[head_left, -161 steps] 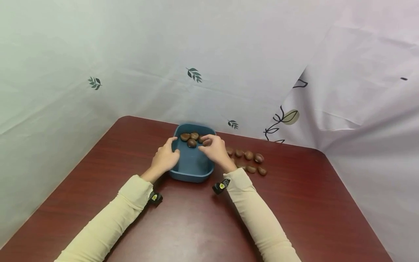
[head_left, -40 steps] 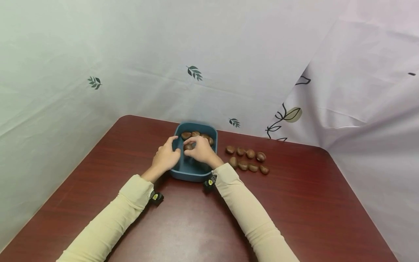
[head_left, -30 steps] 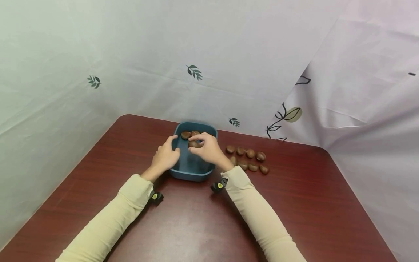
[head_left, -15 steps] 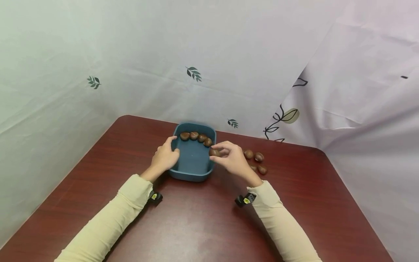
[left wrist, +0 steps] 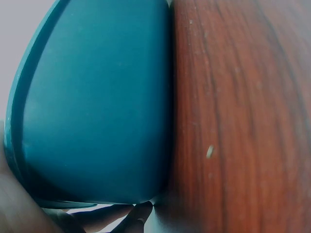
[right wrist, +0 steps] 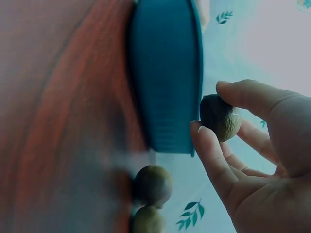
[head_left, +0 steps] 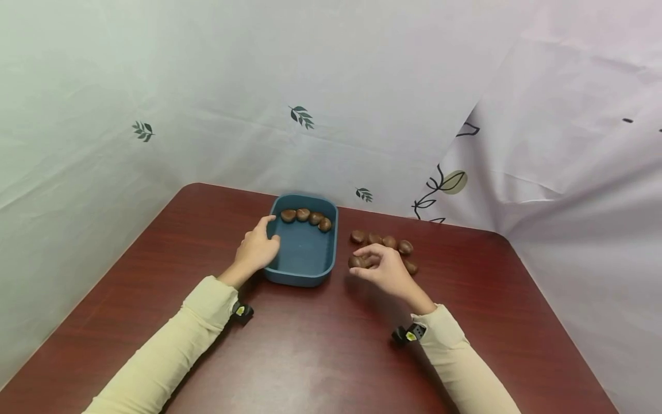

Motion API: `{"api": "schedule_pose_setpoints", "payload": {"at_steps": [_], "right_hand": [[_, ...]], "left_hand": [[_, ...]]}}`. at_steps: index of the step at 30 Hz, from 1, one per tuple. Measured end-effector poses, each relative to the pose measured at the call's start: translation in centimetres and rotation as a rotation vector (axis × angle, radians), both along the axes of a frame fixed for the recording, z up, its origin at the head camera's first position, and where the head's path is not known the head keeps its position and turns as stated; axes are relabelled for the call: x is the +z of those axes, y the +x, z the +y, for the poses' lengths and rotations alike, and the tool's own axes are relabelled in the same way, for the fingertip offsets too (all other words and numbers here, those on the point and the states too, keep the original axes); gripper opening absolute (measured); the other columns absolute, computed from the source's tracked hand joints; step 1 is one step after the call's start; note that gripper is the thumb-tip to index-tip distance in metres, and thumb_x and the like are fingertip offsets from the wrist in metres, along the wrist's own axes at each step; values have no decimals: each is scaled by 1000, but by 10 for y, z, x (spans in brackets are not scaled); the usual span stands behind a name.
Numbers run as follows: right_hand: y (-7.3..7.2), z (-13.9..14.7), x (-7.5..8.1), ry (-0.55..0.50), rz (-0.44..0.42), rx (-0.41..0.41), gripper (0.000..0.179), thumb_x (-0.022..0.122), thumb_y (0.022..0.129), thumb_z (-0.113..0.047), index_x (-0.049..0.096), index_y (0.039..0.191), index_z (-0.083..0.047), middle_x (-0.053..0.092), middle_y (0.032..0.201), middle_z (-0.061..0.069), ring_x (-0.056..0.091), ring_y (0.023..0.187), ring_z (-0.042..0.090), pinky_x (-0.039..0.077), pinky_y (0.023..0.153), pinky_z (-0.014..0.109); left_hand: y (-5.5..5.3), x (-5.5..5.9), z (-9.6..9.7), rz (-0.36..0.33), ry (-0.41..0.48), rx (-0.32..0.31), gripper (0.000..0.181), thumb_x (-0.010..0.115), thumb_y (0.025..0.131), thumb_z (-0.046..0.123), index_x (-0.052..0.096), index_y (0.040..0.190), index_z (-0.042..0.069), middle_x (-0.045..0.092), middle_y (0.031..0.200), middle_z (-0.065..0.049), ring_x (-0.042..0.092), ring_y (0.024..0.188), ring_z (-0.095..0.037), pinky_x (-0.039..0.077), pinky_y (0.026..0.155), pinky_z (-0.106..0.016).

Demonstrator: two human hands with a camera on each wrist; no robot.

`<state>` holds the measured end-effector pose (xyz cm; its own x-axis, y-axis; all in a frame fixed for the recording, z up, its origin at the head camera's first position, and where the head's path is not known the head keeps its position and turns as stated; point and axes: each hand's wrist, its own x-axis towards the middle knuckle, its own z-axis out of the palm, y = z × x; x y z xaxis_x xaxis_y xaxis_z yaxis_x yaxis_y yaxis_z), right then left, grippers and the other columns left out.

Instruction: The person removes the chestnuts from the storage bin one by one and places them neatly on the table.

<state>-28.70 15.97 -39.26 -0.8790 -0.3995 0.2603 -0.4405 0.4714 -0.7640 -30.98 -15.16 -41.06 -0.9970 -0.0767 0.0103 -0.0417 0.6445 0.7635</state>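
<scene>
My right hand [head_left: 387, 270] pinches a brown chestnut [head_left: 356, 262] between thumb and fingertips, just right of a blue rectangular container [head_left: 296, 279]. In the right wrist view the held chestnut [right wrist: 221, 118] is raised off the table, its dark side and paler, rough base showing. On the container's left side, my left hand [head_left: 256, 249] grips the wall, thumb over the rim. A curved row of several chestnuts [head_left: 303, 215] lies along the container's far end. Other chestnuts [head_left: 389, 242] lie on the table beyond my right hand, which partly hides them.
The dark red wooden table [head_left: 289, 345] has rounded far corners. Pale cloth [head_left: 331, 86] with leaf prints hangs close behind it and along both sides. The container stands near the far edge.
My right hand has taken a chestnut out of the container, lifted it over the right wall and carried it right, toward the chestnuts on the table. The left hand keeps its hold.
</scene>
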Motion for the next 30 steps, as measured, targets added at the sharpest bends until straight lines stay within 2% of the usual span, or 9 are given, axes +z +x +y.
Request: {"api": "schedule_pose_setpoints", "payload": {"at_steps": [9, 18, 30], "right_hand": [[6, 12, -15, 92, 0, -30, 30, 85, 76, -9, 73, 104, -5, 71, 100, 5, 67, 78, 14, 52, 66, 25], [5, 13, -22, 136, 20, -2, 30, 84, 76, -8, 74, 104, -4, 70, 95, 5, 64, 63, 12, 51, 57, 26], [3, 11, -28, 194, 17, -42, 28, 84, 76, -8, 74, 102, -6, 70, 96, 3, 64, 63, 14, 50, 57, 25]], "left_hand": [[-2, 0, -1, 7, 1, 2, 58, 45, 99, 23, 32, 155, 21, 46, 56, -7, 29, 43, -16, 26, 41, -30], [-1, -2, -2, 3, 15, -1, 59, 45, 99, 22, 31, 156, 21, 47, 55, -7, 29, 42, -17, 26, 41, -31], [-3, -5, -2, 15, 8, -4, 59, 45, 99, 22, 31, 156, 20, 46, 56, -7, 29, 42, -17, 26, 41, -31]]}}
